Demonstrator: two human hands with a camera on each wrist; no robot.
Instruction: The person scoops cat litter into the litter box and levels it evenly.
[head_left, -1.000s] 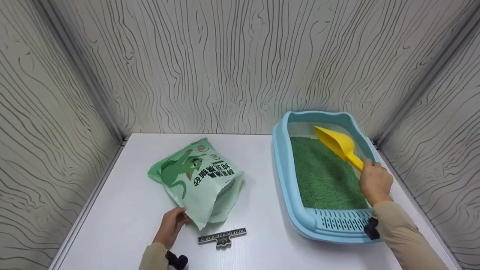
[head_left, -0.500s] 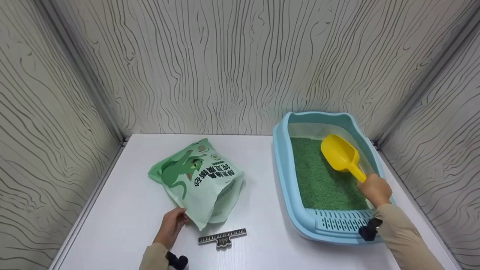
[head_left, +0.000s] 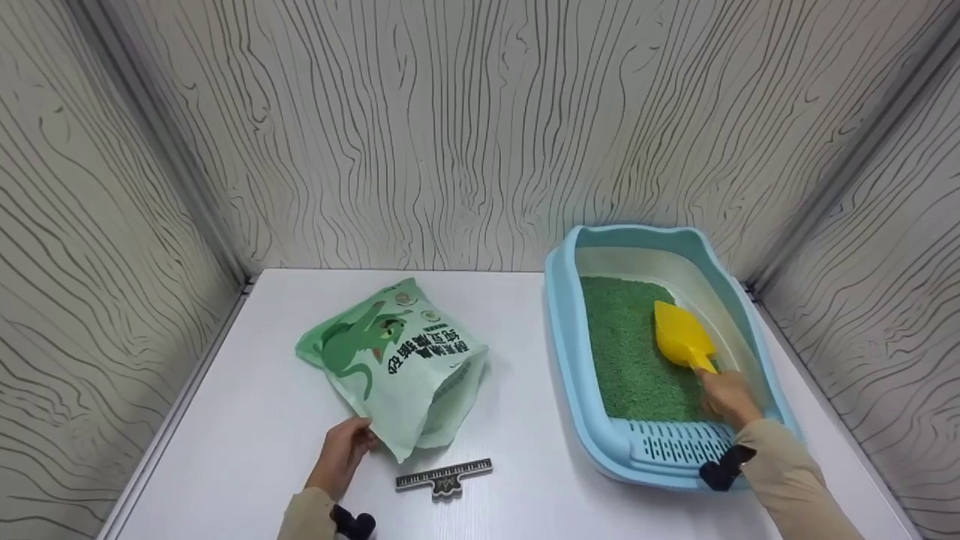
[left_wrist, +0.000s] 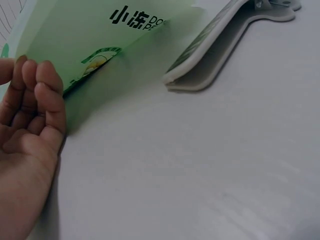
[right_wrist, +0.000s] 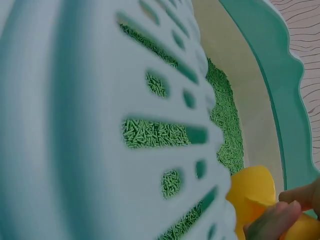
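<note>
In the head view a yellow scoop (head_left: 682,335) lies on green pellet litter (head_left: 634,349) inside a light blue litter box (head_left: 564,337). My right hand (head_left: 729,397) grips its handle, low over the box's right side. At left, a green cat litter bag (head_left: 397,352) lies flat with its mouth gaping toward me. The fingertips of my left hand (head_left: 341,454) pinch the near left edge of the bag; the left wrist view shows the left hand's fingers (left_wrist: 50,100) curled there. The right wrist view shows only part of the scoop (right_wrist: 252,185) behind the slotted grate.
A dark, piano-patterned clip (head_left: 445,478) lies on the white table (head_left: 517,420) in front of the bag. The box's slotted front step (head_left: 682,442) faces me. Patterned panels (head_left: 420,135) enclose the table behind and on both sides.
My right hand has brought the scoop down and nearer to me, from above the litter onto it. Litter has shifted off the box's right side, baring the floor. My left hand stays at the bag.
</note>
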